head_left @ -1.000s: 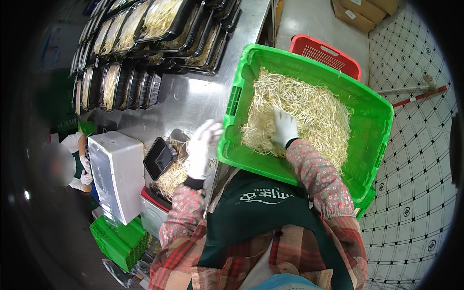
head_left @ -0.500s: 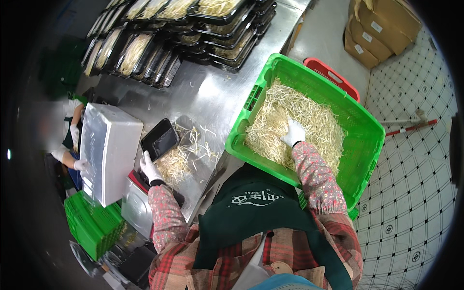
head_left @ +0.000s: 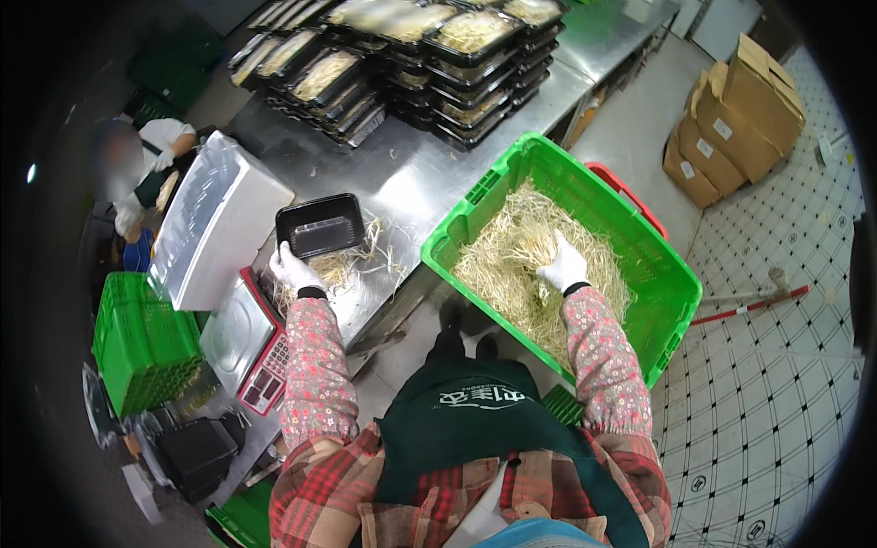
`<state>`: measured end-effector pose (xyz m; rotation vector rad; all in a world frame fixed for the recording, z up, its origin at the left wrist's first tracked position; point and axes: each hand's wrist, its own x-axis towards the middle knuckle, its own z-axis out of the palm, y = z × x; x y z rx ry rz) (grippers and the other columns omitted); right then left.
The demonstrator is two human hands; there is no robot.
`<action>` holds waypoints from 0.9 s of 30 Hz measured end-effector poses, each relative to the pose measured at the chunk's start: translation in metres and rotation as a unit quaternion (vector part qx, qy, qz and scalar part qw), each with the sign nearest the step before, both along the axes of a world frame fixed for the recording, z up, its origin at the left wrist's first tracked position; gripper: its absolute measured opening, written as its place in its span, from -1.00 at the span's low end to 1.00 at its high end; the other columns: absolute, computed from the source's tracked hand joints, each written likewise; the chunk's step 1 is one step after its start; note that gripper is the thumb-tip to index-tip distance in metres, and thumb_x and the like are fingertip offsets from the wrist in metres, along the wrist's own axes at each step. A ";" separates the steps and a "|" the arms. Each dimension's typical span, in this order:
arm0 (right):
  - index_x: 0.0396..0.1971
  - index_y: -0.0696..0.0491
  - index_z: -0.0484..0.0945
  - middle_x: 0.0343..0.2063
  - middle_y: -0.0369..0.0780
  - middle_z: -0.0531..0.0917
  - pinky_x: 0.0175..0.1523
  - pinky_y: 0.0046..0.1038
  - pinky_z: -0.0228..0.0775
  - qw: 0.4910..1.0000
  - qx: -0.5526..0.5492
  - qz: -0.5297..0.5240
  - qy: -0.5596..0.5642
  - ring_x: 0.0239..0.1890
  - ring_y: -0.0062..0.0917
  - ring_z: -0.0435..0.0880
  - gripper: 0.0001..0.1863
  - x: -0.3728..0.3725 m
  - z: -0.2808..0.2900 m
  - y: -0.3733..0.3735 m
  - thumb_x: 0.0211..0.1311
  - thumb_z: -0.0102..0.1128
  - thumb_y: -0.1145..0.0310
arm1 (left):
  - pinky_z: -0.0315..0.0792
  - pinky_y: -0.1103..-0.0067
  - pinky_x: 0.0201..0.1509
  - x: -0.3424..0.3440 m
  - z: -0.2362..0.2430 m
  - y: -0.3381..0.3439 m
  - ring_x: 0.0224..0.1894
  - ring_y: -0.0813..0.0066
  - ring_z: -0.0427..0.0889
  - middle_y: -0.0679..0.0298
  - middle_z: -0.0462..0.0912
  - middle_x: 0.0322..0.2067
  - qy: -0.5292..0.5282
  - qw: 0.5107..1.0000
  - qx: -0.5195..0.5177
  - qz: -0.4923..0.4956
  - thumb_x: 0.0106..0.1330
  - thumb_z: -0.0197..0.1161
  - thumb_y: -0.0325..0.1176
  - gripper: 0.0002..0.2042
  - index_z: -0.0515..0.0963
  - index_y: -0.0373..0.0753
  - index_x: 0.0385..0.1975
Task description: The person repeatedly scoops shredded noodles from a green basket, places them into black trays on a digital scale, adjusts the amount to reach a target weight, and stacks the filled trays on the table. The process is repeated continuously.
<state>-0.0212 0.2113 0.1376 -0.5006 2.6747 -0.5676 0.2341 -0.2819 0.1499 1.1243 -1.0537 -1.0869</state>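
Observation:
My gloved left hand (head_left: 294,268) grips the near left edge of an empty black plastic tray (head_left: 322,228), held above the steel table with its hollow facing up. Loose bean sprouts (head_left: 338,271) lie scattered on the steel beneath it. At the right, my gloved right hand (head_left: 565,265) is closed on a clump of bean sprouts (head_left: 530,245). It is inside a green plastic crate (head_left: 671,315), just over the heap of bean sprouts (head_left: 489,269) that covers much of the crate's bottom.
A red and white weighing scale (head_left: 239,329) and a white foam box (head_left: 215,233) stand left. Stacked trays of sprouts (head_left: 470,36) fill the table's far part. A co-worker (head_left: 151,155) is beyond the box. Another green crate (head_left: 142,324), cardboard (head_left: 731,128) and a red-handled pole (head_left: 754,306) are around.
My right hand has gathered a clump of sprouts and raised it slightly from the heap. The tray in my left hand has turned more level. The whole view has shifted, showing more of the scale.

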 end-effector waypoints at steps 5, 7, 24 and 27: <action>0.26 0.12 0.30 -0.12 -0.06 0.61 0.03 -0.22 0.47 0.975 -0.035 0.134 0.175 -0.06 -0.19 0.60 0.00 0.006 0.064 -0.045 -0.32 0.54 0.19 | 0.29 0.44 0.26 -0.028 0.099 0.094 0.08 0.32 0.45 0.12 0.50 0.03 -0.076 0.975 -0.198 -0.067 0.42 0.14 -0.35 -0.67 0.44 -0.36 0.10; 0.04 0.09 0.46 -0.24 -0.10 0.62 -0.07 -0.20 0.48 0.941 -0.091 0.205 0.253 -0.15 -0.19 0.61 -0.28 0.018 0.096 -0.082 -0.28 0.47 0.26 | 0.15 0.36 0.39 -0.035 0.136 0.135 0.26 0.21 0.34 0.05 0.41 0.18 -0.115 0.945 -0.290 -0.101 0.44 0.09 -0.36 -0.63 0.39 -0.35 0.19; -0.28 0.11 0.52 -0.45 -0.14 0.59 -0.23 -0.24 0.43 0.669 -0.221 0.644 0.298 -0.33 -0.24 0.60 -0.66 0.329 0.191 -0.485 -0.20 0.23 0.43 | 0.06 0.51 0.44 0.209 0.084 0.021 0.33 0.38 0.26 0.19 0.34 0.29 0.076 0.990 0.003 -0.119 0.56 -0.10 -0.11 -0.48 0.22 -0.35 0.35; -0.26 0.08 0.51 -0.43 -0.16 0.58 -0.26 -0.29 0.38 0.628 -0.151 0.691 0.325 -0.31 -0.29 0.59 -0.63 0.372 0.161 -0.538 -0.21 0.25 0.41 | -0.05 0.41 0.50 0.266 0.063 -0.027 0.45 0.23 0.08 0.08 0.15 0.41 -0.176 0.978 -0.016 -0.113 0.51 -0.03 -0.09 -0.38 0.03 -0.29 0.44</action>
